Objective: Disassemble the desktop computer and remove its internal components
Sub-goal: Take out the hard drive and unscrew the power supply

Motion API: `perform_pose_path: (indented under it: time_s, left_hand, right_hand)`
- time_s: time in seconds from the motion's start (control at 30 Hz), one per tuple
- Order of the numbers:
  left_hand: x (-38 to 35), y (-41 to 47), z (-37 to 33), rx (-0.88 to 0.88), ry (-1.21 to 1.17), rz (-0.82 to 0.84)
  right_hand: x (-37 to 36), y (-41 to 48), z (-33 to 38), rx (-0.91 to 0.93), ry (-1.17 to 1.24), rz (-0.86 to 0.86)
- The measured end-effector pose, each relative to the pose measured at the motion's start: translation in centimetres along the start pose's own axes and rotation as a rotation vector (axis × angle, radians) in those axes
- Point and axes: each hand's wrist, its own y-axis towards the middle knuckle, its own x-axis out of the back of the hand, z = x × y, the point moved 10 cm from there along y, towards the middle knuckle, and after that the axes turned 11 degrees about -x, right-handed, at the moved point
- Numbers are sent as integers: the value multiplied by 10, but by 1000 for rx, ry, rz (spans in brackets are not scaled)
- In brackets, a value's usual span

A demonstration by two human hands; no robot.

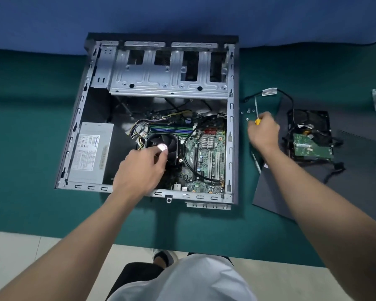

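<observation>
Item: grey metal desktop computer case (231,148), side cover off, lying flat on a dark green table covering (41,148) directly before the standing person. Contents still in the case: a silver box-shaped power supply (91,153) with a white label, at the left wall; a green motherboard (206,155) at the right; a black round-bladed cooler fan (161,142) between the two; a bare, bright steel drive cage (169,70) across the far end. Left hand (143,168): reaching into the case, fingers curled down onto the fan; whether they actually clamp anything cannot be told from here. Right hand (263,131): outside the case, just beside its right wall, fingers wrapped tight round a yellow-handled screwdriver (257,122), steel shaft pointing away from the person. Parts lying outside: a black hard drive (310,137), green circuit board facing up, with black cables tangled about it, resting on a flat dark grey panel (276,192) to the right of the case; a few small silver screws (248,111) near the screwdriver; a black cable with a white tag (269,91) beyond the hand.
</observation>
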Motion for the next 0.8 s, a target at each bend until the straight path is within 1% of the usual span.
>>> perform_pose_path:
  time_s: [0.1,0.13,0.17,0.2,0.23,0.27,0.3,0.33,0.37,0.47,0.53,0.6,0.7,0.73,0.77,0.8]
  left_hand:
    - [0,-1,-2,-10,-6,1]
    - [0,-2,-2,-13,-12,-1]
    - [2,-3,-3,-15,-17,-5]
    - [2,-2,-2,-14,-22,-7]
    - [1,-1,-2,-13,-25,-8]
    - [2,-1,-2,-15,-27,-13]
    - [3,-2,-2,-18,-28,-22]
    - [5,-2,-2,-22,-26,-33]
    - [7,-2,-2,-29,-25,-46]
    - [12,-4,-4,-84,-65,-83]
    - [18,-4,-8,-170,-63,-102]
    - [30,-2,-12,-287,22,-144]
    - [54,10,0,-390,117,-224]
    - [60,16,8,-396,135,-235]
    - [65,23,15,-397,155,-230]
    - [68,30,22,-403,180,-213]
  right_hand:
    - [-15,-41,-3,212,-159,49]
    - [-21,-52,-12,233,-210,70]
    - [-29,-61,-22,218,-257,95]
    - [-35,-69,-26,246,-352,91]
    - [-40,-73,-31,236,-430,96]
    - [-42,-76,-35,218,-452,100]
    - [-42,-78,-38,198,-424,104]
    - [-39,-79,-36,220,-465,58]
    - [-33,-82,-31,235,-451,17]
    - [-22,-82,-22,244,-452,29]
    - [1,-78,-14,171,-299,26]
    - [36,-82,4,143,-79,-50]
    - [81,-115,49,291,115,-207]
    - [85,-131,66,366,136,-215]
    - [81,-148,85,441,128,-176]
    - [68,-163,102,503,96,-94]
